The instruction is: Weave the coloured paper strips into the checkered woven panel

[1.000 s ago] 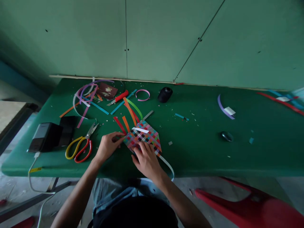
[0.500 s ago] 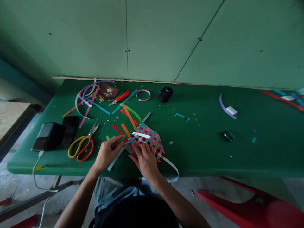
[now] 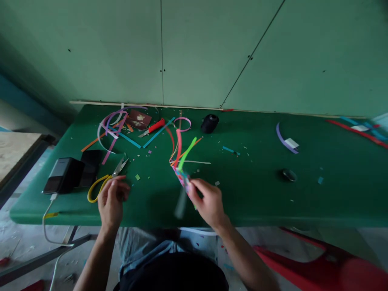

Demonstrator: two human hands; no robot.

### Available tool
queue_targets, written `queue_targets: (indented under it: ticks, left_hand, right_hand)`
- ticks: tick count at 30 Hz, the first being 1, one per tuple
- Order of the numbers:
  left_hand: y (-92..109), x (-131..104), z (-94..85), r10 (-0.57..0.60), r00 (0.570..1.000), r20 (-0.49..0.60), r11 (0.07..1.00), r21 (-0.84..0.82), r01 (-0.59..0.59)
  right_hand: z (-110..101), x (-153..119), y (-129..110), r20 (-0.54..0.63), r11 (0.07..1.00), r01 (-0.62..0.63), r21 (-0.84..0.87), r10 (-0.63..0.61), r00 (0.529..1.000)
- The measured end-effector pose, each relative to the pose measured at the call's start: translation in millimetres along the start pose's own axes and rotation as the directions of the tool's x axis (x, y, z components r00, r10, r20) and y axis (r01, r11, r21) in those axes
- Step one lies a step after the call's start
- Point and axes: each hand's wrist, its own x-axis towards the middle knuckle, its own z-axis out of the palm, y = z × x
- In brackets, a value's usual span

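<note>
My right hand (image 3: 209, 202) pinches a woven piece of coloured strips (image 3: 183, 178), holding it edge-on above the table. Loose red, orange and green strip ends (image 3: 187, 154) fan out from its far end. A pale strip hangs below, smeared by motion. Over to the left, my left hand (image 3: 112, 202) hovers over the handles of the scissors (image 3: 98, 189), its fingers loosely bent and apart. The scissors' yellow handle and blades show, but the hand covers most of the red handle.
Left of the scissors lie a black power bank (image 3: 62, 176) with a white cable and a dark phone (image 3: 90, 165). Behind are a red-handled cutter (image 3: 154, 127), loose strips (image 3: 115, 125), a pink ring (image 3: 182, 124) and a black thread spool (image 3: 209, 123). A red chair (image 3: 321, 262) stands at lower right.
My right hand has lifted the woven piece off the table and turned it edge-on. My left hand has left it and moved left to the scissors. The white strip on top no longer shows there.
</note>
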Motion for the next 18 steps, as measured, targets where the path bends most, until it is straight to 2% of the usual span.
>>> queue_targets:
  ticks: [3, 5, 7, 10, 14, 18]
  left_hand:
    - [-5, -11, 8.1, -0.081, 0.969, 0.231, 0.995, 0.078, 0.065]
    - [-9, -19, 17.3, -0.139, 0.924, 0.357, 0.99, 0.057, 0.126]
    - [-11, -24, 25.5, -0.159, 0.889, 0.429, 0.977, -0.059, 0.203]
    - [-11, -25, 32.7, -0.138, 0.865, 0.483, 0.95, -0.181, 0.253]
    - [-9, -20, 38.0, -0.194, 0.86, 0.471, 0.96, -0.091, 0.266]
    - [-10, -17, 41.7, -0.23, 0.864, 0.447, 0.949, -0.093, 0.301]
  right_hand:
    - [-24, 9, -8, -0.173, 0.958, -0.189, 0.217, 0.228, 0.958]
    - [-28, 12, -8, -0.2, 0.894, -0.278, 0.352, 0.362, 0.91]
    - [-25, 12, -5, -0.18, 0.828, -0.33, 0.453, 0.447, 0.876]
    - [-16, 11, 2, -0.151, 0.777, -0.373, 0.507, 0.506, 0.849]
    - [-7, 7, 8, -0.102, 0.768, -0.404, 0.497, 0.513, 0.852]
    - [-3, 1, 13, -0.033, 0.738, -0.418, 0.53, 0.51, 0.859]
